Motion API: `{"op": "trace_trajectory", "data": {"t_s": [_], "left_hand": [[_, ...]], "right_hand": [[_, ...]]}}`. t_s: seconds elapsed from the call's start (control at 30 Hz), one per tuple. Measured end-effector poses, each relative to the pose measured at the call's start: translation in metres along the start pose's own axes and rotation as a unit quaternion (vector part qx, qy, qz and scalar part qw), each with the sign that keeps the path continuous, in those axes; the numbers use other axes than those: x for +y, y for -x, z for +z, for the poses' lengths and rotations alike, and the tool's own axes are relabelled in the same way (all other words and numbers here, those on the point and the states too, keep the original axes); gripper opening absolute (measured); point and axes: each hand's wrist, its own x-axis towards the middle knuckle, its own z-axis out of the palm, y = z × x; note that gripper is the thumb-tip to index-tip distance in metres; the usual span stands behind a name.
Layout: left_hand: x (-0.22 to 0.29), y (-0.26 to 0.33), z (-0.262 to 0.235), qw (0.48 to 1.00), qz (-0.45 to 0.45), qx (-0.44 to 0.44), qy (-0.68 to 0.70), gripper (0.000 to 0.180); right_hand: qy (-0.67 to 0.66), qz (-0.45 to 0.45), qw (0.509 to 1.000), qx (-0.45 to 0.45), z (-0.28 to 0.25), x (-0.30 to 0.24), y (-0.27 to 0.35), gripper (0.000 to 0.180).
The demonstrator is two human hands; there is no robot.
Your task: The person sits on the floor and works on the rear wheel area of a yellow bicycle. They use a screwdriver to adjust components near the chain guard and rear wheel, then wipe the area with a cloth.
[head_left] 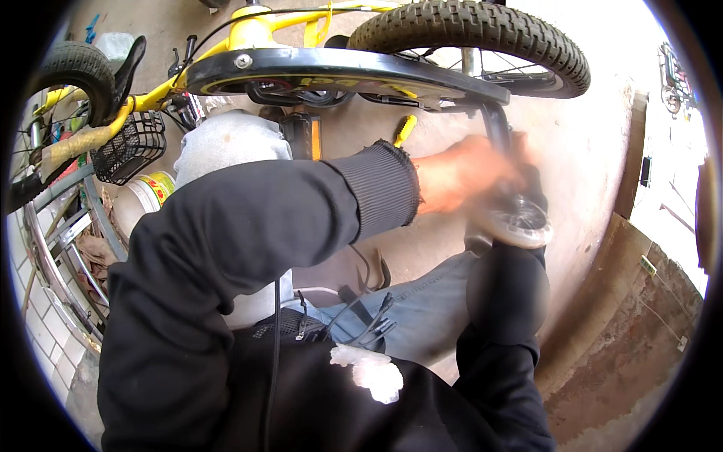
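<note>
A yellow bicycle (248, 30) fills the far side, its long black chain guard (339, 68) running crosswise below the knobby rear tyre (467, 26). From the guard's right end, a dark metal bracket (494, 126) comes down toward me. My left hand (467, 177) reaches across beside it, its fingers smeared by motion. Close beyond, my right hand (523, 147) is mostly hidden by the left hand and blur, so its grip does not show. A small pale wheel (520, 222), blurred and like a training wheel, lies just below both hands.
A yellow-handled tool (405, 131) lies on the floor near the chain guard. To the left are a black basket (129, 147), a white tub (143, 197) and another wheel (56, 248). A brown board (602, 316) stands on the right.
</note>
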Motion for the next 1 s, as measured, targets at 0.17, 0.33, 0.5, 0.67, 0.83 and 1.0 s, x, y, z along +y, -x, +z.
{"op": "trace_trajectory", "data": {"t_s": [0.17,0.33,0.5,0.67,0.83,1.0], "left_hand": [[0.011,0.027,-0.011,0.984,0.096,-0.007,-0.148,0.037],[0.008,0.051,-0.034,0.83,0.16,0.142,-0.515,0.037],[0.023,0.146,-0.051,0.785,0.291,0.199,-0.509,0.026],[0.028,0.261,-0.084,0.556,0.466,0.389,-0.568,0.011],[-0.022,0.317,-0.137,0.49,0.42,0.453,-0.615,0.049],[-0.057,0.346,-0.148,0.503,0.36,0.523,-0.586,0.061]], "right_hand": [[-0.513,0.142,0.846,-0.025,0.011,-0.003,0.043,0.037],[-0.518,0.175,0.836,-0.049,0.025,-0.009,0.082,0.039],[-0.066,0.168,0.98,-0.081,0.062,-0.037,0.146,0.043],[-0.009,0.103,0.988,-0.11,0.104,-0.037,0.204,0.045],[0.037,0.036,0.995,-0.084,0.092,-0.066,0.232,0.046],[0.084,-0.002,0.996,-0.035,0.073,-0.102,0.253,0.051]]}}
